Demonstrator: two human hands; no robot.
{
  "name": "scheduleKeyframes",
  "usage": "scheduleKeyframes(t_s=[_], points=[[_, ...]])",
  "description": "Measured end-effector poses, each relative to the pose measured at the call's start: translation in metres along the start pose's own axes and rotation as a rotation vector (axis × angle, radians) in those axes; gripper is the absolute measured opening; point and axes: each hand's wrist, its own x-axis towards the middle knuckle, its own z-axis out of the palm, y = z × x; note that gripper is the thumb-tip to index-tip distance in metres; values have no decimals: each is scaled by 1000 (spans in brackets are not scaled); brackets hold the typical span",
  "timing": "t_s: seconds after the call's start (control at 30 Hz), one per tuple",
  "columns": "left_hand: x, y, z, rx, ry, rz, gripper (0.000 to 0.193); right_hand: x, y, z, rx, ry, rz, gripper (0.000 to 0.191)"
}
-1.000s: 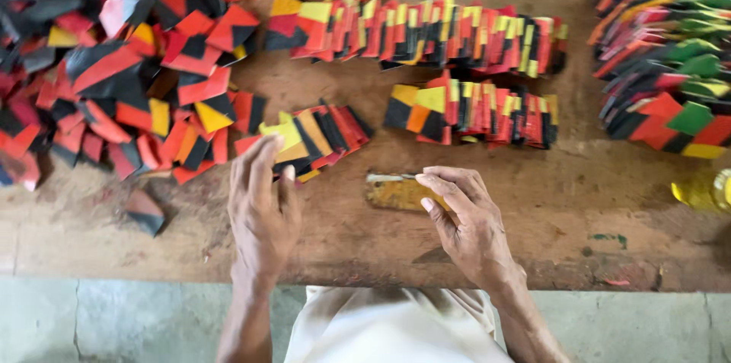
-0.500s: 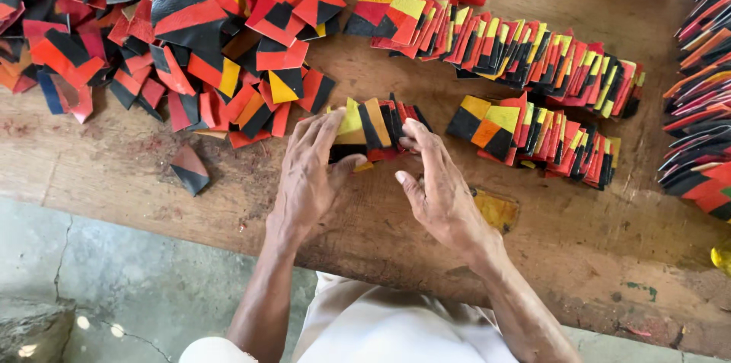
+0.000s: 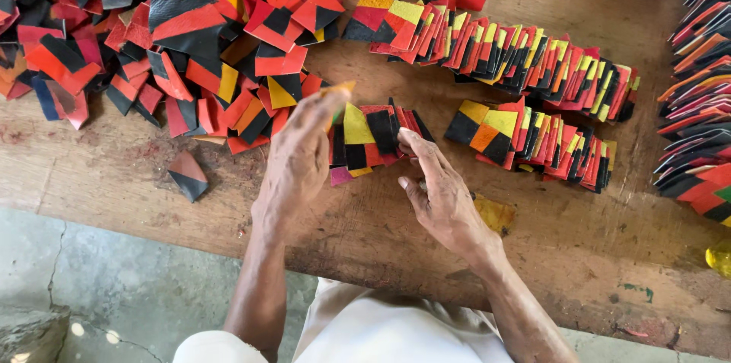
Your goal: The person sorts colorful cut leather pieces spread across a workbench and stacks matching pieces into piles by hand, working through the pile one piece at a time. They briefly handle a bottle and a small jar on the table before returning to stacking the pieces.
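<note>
Seen from above, a person works at a worn wooden bench; both bare hands meet at a short row of square patchwork leather pieces, red, black and yellow, standing on edge and leaning against one another near the bench's middle.

The left hand is raised at the row's left end, fingers pressed together and curled, pinching one piece with an orange-yellow corner that shows just above the fingertips; the rest of that piece is hidden behind the hand.

The right hand rests at the row's right end, fingers slightly bent and close together, fingertips touching the last pieces as if to brace them upright; whether it grips any piece cannot be told.

Two longer rows of the same pieces lie overlapped like fallen dominoes further back and to the right, kept in order; a loose heap of pieces spreads at the upper left, unsorted; one stray piece lies apart near the bench edge.

A flat yellowish object lies just behind the right hand, half covered and hard to identify; more stacks are cut off at the right edge, as is a yellow thing; below the bench is a cracked concrete floor.
</note>
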Motion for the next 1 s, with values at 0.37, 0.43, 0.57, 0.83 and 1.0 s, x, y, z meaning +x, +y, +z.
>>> scheduleKeyframes(t_s=[0.37,0.43,0.57,0.83,1.0], points=[[-8,4,42,270,-136,50,35,-5,8,4,1,35,-80,83],[-6,0,44,279,-104,47,26,-6,9,5,-26,41,-109,84],[0,-4,45,228,33,68,9,-7,11,6,-121,57,-169,82],[-3,4,17,-205,573,-219,10,3,0,5,-317,15,-127,74],[-13,20,45,-1085,444,-405,7,-16,-16,-13,78,117,-147,68]])
